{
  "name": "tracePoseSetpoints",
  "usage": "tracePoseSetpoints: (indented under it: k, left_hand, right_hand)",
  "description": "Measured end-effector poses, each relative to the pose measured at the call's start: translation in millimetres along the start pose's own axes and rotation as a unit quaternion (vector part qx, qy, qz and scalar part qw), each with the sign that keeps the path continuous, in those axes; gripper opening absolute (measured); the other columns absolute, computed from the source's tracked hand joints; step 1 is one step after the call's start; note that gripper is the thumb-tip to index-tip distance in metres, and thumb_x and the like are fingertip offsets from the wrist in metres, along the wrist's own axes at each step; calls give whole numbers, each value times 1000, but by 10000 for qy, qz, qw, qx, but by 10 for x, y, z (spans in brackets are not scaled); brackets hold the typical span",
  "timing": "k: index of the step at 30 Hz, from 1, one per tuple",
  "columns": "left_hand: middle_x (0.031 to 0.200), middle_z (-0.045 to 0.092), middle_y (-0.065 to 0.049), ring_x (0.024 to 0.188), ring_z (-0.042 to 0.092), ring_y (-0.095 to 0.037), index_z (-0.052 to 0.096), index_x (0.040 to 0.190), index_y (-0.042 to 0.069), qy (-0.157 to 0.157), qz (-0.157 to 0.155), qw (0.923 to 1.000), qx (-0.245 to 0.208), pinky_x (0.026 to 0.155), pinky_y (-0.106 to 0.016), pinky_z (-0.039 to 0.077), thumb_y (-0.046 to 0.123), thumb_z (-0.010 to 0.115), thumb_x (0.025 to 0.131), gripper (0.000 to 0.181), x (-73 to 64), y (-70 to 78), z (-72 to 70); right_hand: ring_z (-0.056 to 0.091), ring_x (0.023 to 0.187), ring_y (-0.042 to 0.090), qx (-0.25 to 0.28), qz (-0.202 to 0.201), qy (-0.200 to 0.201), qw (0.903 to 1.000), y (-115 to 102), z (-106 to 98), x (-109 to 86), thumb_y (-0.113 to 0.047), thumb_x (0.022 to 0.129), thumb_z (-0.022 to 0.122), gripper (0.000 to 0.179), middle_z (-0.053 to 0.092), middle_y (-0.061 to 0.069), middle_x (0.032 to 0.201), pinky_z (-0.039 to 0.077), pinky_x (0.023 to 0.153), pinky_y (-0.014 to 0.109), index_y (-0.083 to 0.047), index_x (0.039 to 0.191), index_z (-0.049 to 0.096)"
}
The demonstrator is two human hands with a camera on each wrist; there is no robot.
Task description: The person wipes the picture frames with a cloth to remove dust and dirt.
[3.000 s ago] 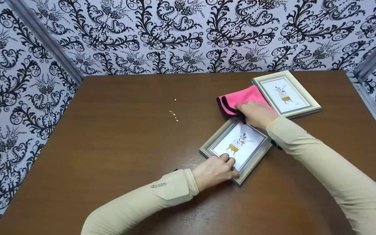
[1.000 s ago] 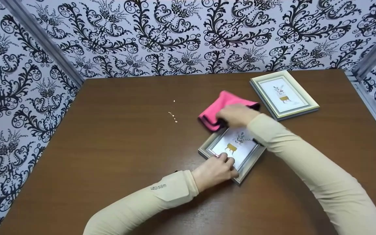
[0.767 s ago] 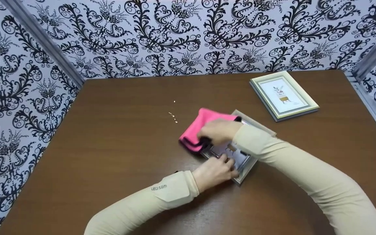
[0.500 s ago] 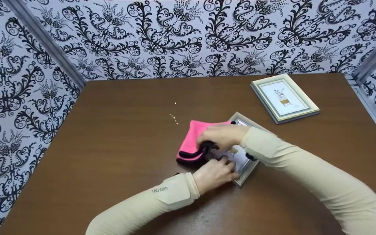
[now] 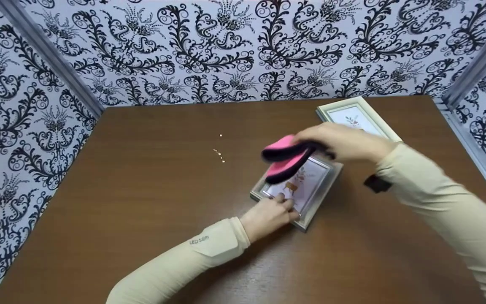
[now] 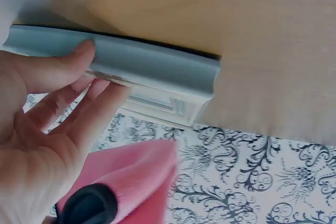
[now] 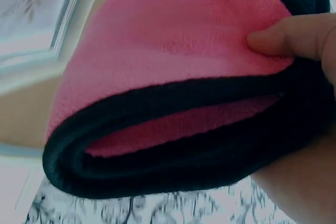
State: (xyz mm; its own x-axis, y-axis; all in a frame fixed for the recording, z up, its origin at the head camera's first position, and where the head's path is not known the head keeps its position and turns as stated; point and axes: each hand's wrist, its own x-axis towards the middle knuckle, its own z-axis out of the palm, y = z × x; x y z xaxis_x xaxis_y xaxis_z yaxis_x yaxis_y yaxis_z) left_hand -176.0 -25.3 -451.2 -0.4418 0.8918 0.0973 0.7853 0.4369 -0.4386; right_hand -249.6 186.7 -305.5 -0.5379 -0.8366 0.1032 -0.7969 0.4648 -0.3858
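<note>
In the head view my left hand (image 5: 270,217) holds the near edge of a picture frame (image 5: 322,192) lying face up on the table. The left wrist view shows the thumb against the outer side of the frame (image 6: 157,61) and the fingers over its front. My right hand (image 5: 340,139) grips a folded pink cloth (image 5: 283,143) with black edging, above the frame's far part. In the right wrist view the thumb presses on the cloth (image 7: 173,45), whose folded layers hang apart. Part of the flower print behind the glass stays visible.
A second picture frame (image 5: 373,112) lies at the back right, partly hidden by my right hand. Several small white bits (image 5: 220,155) are scattered on the brown table (image 5: 150,181). Patterned walls (image 5: 209,55) stand at the back and sides.
My right hand wiped the cloth from the frame's far side toward its left edge, then lifted it up and back to the right. My left hand keeps its hold on the frame.
</note>
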Motion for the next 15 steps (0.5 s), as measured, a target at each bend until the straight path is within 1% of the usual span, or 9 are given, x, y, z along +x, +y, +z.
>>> tracePoseSetpoints:
  k: [1,3,4,7,9,11,15]
  left_hand:
    - [100,62,5,87,59,-14,66,104,30,-2,-31,10000,-22,53,-21,49,19,62,90,19,8,-24,14]
    - [99,63,4,86,59,-16,67,103,28,-11,-102,9999,-120,53,-21,50,15,62,89,20,26,-78,35]
    - [97,63,3,85,59,-16,68,103,27,-18,-146,9997,-187,54,-22,50,13,63,88,21,36,-108,40]
    - [94,64,0,82,59,-18,70,100,25,-66,-379,9981,-488,55,-23,52,9,64,87,21,82,-201,68]
    - [94,64,-1,82,59,-19,71,99,24,-120,-553,9964,-624,55,-25,54,7,64,87,22,118,-273,91]
    - [95,64,-3,83,60,-20,72,100,23,-179,-736,9944,-734,56,-27,55,5,63,87,24,155,-352,124]
    - [94,65,-7,83,62,-24,71,98,19,-158,-1034,9904,-909,58,-31,56,3,61,87,22,218,-531,211]
  right_hand:
    - [62,77,23,-33,73,90,9999,28,-50,-55,26,67,55,61,67,11,101,53,65,35,-2,120,61]
    - [60,73,21,-110,298,221,9993,77,-142,-161,24,69,58,56,67,9,97,50,61,34,-4,119,62]
    - [59,72,20,-173,459,286,9984,98,-181,-215,21,72,60,53,66,8,93,49,60,34,-5,119,62]
    - [58,72,20,-374,768,614,9945,172,-259,-358,11,80,65,42,67,8,93,48,62,36,-6,119,63]
    - [56,70,19,-536,941,828,9907,227,-284,-441,6,83,67,38,66,8,92,46,60,36,-7,119,64]
    - [57,70,21,-696,1010,1077,9866,283,-290,-507,7,82,67,38,67,10,95,46,61,38,-5,118,64]
    - [57,71,26,-728,1276,1336,9801,374,-265,-598,15,77,64,45,66,12,93,45,63,42,-4,118,63]
